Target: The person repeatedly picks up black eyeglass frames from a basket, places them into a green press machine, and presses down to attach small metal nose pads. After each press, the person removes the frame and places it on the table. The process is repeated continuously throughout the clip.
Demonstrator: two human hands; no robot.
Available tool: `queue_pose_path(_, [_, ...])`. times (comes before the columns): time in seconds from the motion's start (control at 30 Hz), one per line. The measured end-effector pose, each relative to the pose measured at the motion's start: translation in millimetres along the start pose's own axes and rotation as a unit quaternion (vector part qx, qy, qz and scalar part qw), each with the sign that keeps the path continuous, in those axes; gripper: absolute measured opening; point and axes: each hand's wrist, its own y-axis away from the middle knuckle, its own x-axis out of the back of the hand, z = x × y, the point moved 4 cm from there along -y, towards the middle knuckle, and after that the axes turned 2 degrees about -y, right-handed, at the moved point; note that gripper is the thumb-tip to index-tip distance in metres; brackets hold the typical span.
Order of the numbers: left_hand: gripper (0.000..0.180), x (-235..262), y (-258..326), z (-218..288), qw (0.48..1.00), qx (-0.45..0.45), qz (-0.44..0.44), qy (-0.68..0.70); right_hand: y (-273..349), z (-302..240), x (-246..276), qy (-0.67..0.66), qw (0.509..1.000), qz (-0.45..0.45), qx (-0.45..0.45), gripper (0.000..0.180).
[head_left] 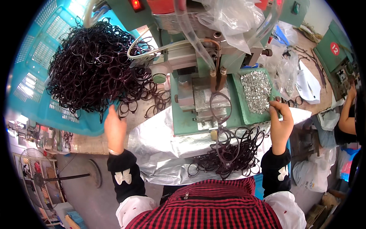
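Note:
My left hand (115, 130) is at the front rim of the blue basket (87, 128), against the lower edge of a big heap of dark eyeglass frames (91, 68). Its fingers are drawn together; what they hold, if anything, is hidden. One dark eyeglass frame (230, 108) sits lengthwise at the green bench machine (185, 124), one rim under the copper-coloured electrodes (217, 79), the other toward me. My right hand (282, 124) is at the right edge of a green tray (249, 119) of small silvery metal parts (254, 91). Its thumb and fingertips are bent together; anything between them is too small to name.
More eyeglass frames (244, 154) lie piled on silver sheeting (156, 147) at the table's near edge. Clear tubes (192, 34) and a plastic bag (228, 19) hang above the machine. At the far right a co-worker's arm (347, 108) reaches to another green machine (333, 49). A fan (36, 173) stands lower left.

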Motion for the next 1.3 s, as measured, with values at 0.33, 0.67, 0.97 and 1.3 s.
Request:
queue_pose_path(0.33, [0.018,12.6,24.7,109.0,0.875,0.049,-0.129,0.465,-45.2,-101.5,-83.4,-0.334,0.933,-0.130,-0.032,0.040])
queue_pose_path(0.67, [0.050,151.1,13.2,186.4,0.756,-0.134,0.104,0.632,-40.2,-116.1,-82.7,-0.412,0.895,-0.142,-0.095,0.050])
queue_pose_path(0.97, [0.050,160.8,32.0,237.8,0.655,-0.068,-0.251,0.709,-26.6,-130.5,-49.2,-0.388,0.897,-0.212,-0.034,0.055])
queue_pose_path(1.3, [0.049,96.1,66.4,276.7,0.451,0.122,-0.526,0.711,-27.5,3.6,-46.5,0.131,0.980,-0.050,0.140,0.014])
